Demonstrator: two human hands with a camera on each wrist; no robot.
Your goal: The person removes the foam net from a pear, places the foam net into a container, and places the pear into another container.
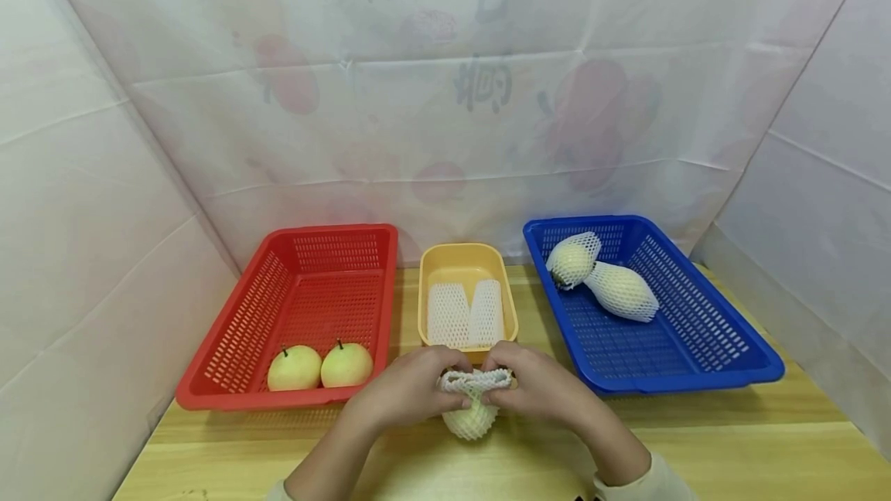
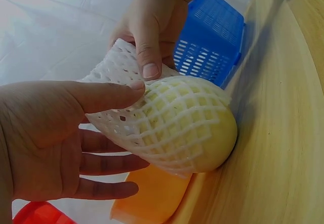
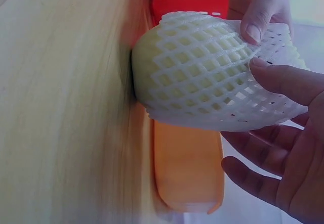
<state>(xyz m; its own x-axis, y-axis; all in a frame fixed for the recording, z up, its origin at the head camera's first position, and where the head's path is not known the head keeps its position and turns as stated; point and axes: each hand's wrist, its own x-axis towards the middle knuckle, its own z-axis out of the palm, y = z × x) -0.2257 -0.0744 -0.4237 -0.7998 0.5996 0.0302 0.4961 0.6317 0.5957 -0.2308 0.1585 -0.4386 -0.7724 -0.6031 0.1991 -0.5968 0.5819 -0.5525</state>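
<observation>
Head view, netted fruit [image 1: 471, 419], between left hand [image 1: 416, 386] and right hand [image 1: 534, 383]

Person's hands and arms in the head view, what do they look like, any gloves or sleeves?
The left hand and right hand are bare, with no gloves or rings visible. The forearms are uncovered up to plain, cream-coloured sleeves, which show only at the bottom of the picture.

In left basket [image 1: 334, 308], near end: two pears [image 1: 295, 369]. In middle tray [image 1: 462, 260]: two nets [image 1: 448, 315]. In right basket [image 1: 626, 354], toward far end: two netted pears [image 1: 621, 290]. Before tray, between left hand [image 1: 411, 389] and right hand [image 1: 539, 383]: one netted pear [image 1: 471, 421].
</observation>
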